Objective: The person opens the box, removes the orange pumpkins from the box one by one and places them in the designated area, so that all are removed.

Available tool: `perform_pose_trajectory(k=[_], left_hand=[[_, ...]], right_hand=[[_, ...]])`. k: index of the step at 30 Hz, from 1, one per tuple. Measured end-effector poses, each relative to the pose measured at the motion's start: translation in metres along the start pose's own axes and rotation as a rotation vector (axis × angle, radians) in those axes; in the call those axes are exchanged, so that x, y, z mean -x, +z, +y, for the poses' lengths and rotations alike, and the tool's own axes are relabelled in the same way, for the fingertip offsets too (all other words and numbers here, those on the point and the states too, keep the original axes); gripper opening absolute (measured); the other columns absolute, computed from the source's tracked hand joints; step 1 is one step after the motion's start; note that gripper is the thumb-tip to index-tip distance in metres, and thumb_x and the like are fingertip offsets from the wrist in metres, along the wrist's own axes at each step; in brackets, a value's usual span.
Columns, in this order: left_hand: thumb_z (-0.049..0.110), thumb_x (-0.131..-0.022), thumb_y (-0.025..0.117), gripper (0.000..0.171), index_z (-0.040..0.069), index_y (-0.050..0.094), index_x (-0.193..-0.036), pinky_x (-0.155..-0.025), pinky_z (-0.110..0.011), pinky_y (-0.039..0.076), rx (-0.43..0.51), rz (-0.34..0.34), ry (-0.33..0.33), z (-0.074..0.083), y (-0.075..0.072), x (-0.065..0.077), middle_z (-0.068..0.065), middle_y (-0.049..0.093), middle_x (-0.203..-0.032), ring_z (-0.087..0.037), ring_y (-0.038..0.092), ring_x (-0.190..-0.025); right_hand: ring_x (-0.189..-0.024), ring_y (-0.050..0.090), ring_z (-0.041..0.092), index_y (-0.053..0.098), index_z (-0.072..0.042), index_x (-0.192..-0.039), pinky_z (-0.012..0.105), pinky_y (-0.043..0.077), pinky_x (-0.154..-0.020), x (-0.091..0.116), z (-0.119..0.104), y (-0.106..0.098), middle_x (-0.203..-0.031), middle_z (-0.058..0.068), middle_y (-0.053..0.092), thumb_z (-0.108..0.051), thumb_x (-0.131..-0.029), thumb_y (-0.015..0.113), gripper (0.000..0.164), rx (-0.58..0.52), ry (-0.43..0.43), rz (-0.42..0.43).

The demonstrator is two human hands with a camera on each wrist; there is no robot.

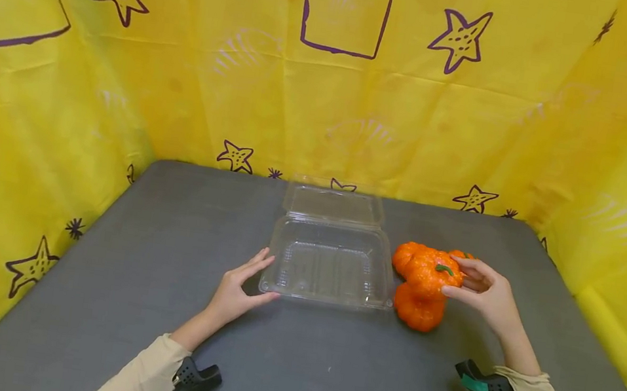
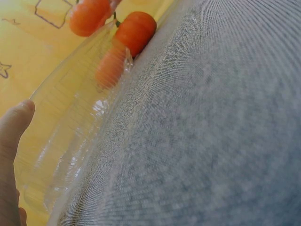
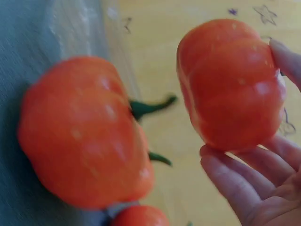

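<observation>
A clear plastic clamshell box [image 1: 330, 298] lies in the middle of the grey table, its lid [image 1: 336, 206] folded back. My left hand [image 1: 231, 289] spreads round the near left corner of the box, thumb at the front rim and fingertips at the left side. To the right of the box, my right hand [image 1: 491, 299] holds a small orange pumpkin [image 1: 426, 278] with a green stem between thumb and fingers. In the right wrist view this pumpkin [image 3: 230, 89] is raised above another pumpkin [image 3: 80, 132] on the table.
Several more orange pumpkins cluster at the box's right side: one in front [image 1: 418, 315], one farther back [image 1: 404, 257] and one partly hidden behind the right hand [image 1: 460, 254]. A yellow curtain [image 1: 324, 111] with drawn starfish surrounds the table's back and sides.
</observation>
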State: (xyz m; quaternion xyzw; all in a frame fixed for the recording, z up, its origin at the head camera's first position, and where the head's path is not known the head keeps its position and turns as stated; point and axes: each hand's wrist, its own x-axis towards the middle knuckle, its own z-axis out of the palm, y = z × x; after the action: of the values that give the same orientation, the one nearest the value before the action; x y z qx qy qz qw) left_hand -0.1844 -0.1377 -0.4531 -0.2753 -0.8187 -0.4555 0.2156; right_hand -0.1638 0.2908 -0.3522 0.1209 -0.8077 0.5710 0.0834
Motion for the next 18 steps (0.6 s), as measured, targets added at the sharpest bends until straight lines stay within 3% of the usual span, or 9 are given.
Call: perform_pose_trajectory(k=[6,14,18], left_hand=[[0.012,-0.06,0.083,0.064,0.0,0.058,-0.117,-0.089,-0.049,0.036,0.027,0.032,0.04,0.002,0.001,-0.001,-0.016,0.046,-0.128,-0.031,0.044,-0.115],[0.019,-0.062,0.082,0.063,-0.001,0.058,-0.117,-0.094,-0.037,0.036,0.005,0.0,-0.008,0.001,0.0,0.0,-0.015,0.046,-0.129,-0.029,0.043,-0.116],[0.017,-0.063,0.082,0.062,-0.001,0.058,-0.117,-0.092,-0.042,0.037,0.007,0.001,-0.01,0.0,0.001,0.0,-0.014,0.046,-0.129,-0.028,0.043,-0.117]], right_hand=[[-0.088,0.059,0.003,0.061,-0.008,-0.108,0.019,0.049,-0.069,0.003,0.003,-0.027,-0.102,-0.014,0.062,0.003,-0.078,0.066,0.032,-0.002,0.055,-0.054],[-0.087,0.06,0.004,0.06,-0.008,-0.108,0.02,0.049,-0.068,0.007,0.011,-0.053,-0.097,-0.01,0.064,0.004,-0.08,0.062,0.031,0.022,0.082,-0.143],[-0.088,0.059,0.003,0.061,-0.007,-0.107,0.02,0.049,-0.069,0.007,0.02,-0.06,-0.097,-0.01,0.064,0.006,-0.079,0.062,0.031,0.019,0.078,-0.169]])
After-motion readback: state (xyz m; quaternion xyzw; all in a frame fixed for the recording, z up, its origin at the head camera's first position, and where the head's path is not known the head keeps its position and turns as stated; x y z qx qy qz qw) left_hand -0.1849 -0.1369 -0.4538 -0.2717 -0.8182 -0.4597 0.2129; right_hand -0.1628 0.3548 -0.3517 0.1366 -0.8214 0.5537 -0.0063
